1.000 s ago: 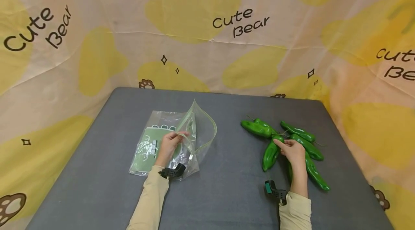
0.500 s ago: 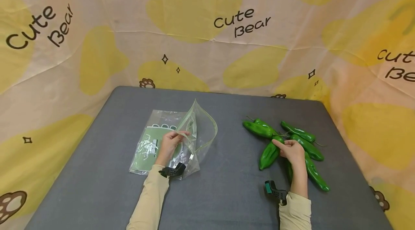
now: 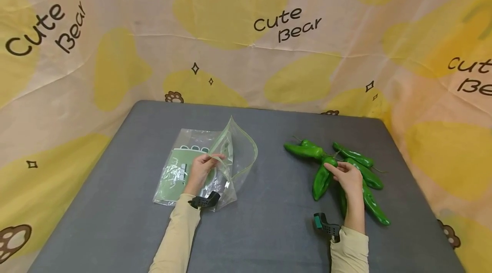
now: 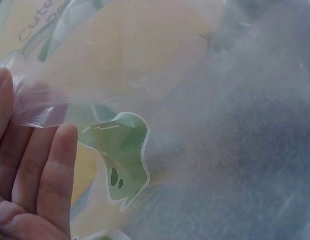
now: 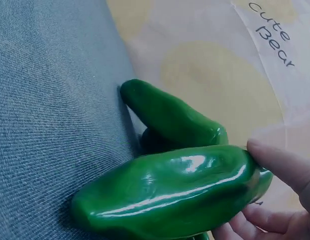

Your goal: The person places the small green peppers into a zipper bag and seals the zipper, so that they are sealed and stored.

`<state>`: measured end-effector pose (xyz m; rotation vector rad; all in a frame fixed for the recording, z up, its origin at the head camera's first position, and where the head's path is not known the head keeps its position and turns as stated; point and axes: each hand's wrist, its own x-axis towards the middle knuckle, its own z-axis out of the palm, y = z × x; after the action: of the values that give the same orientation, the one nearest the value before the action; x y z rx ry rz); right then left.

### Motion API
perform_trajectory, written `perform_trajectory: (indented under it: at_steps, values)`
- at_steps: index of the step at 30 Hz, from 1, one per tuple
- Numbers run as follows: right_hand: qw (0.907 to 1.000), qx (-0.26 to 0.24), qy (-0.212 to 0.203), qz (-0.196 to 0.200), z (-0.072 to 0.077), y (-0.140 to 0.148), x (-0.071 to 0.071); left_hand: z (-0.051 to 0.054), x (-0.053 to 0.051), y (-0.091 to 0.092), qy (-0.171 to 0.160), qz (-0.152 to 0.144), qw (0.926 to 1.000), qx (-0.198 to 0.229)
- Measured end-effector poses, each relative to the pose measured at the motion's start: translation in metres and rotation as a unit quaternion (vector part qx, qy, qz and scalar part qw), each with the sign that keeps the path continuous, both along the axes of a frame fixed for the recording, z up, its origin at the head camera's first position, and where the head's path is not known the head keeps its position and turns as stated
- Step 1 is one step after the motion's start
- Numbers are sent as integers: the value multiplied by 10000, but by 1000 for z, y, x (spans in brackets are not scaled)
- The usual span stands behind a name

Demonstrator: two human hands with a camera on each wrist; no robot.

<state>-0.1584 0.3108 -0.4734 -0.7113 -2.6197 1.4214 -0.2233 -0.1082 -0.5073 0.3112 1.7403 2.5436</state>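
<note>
My left hand (image 3: 200, 174) pinches the rim of a clear zip bag (image 3: 169, 187) with a green print, and the bag's mouth gapes to the right. In the left wrist view, thumb and fingers hold the clear film (image 4: 42, 107). On the right side of the table my right hand (image 3: 349, 181) pinches a green pepper (image 3: 322, 183) near its stem end. The right wrist view has this pepper (image 5: 170, 192) slanting down, its tip close to the cloth, with another pepper (image 5: 170, 115) behind it. Several more green peppers (image 3: 370, 204) lie around the right hand.
A grey cloth-covered table (image 3: 269, 230) carries everything. Printed fabric walls (image 3: 223, 16) stand behind it and at both sides. A bare stretch of cloth separates the bag from the peppers.
The pepper in my right hand swung its tip slightly left, then back right. The pepper at the far left of the group shifted slightly. My left hand and the bag stay put.
</note>
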Motion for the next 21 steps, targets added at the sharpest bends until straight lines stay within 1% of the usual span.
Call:
perform_trajectory:
  at_steps: [3,6,7,8,10,14,15,16,17,18,19,21]
  values:
    - [9997,135,90,-192,3,-2,1,1,-1,0,-38,-8,10000,-51]
    - [9982,425,238,-360,-29,15,-9,3,-1,0,-92,25,9999,-98]
    - [9977,502,231,-390,-32,16,-11,3,-1,0,-102,37,9999,-118]
    - [9978,487,234,-374,-31,16,-11,3,-1,0,-114,43,9998,-125]
    - [9986,339,251,-312,-20,11,-8,4,-1,1,-119,64,9998,-123]
    - [9989,80,438,-163,9,-4,1,4,0,1,-54,81,9999,-128]
    - [9986,34,511,-120,14,-7,3,4,0,1,-27,64,9999,-118]
    - [9980,33,612,-152,13,-8,3,4,0,1,2,40,9999,-118]
    - [9976,38,689,-102,11,-7,2,3,0,0,34,-7,9999,-125]
    - [9969,25,781,-64,6,-4,0,3,1,0,88,-65,9998,-144]
    - [9965,121,825,-38,1,-1,-1,2,1,0,118,-121,9998,-140]
    - [9952,222,952,-72,-14,6,-6,1,1,0,174,-217,9995,-122]
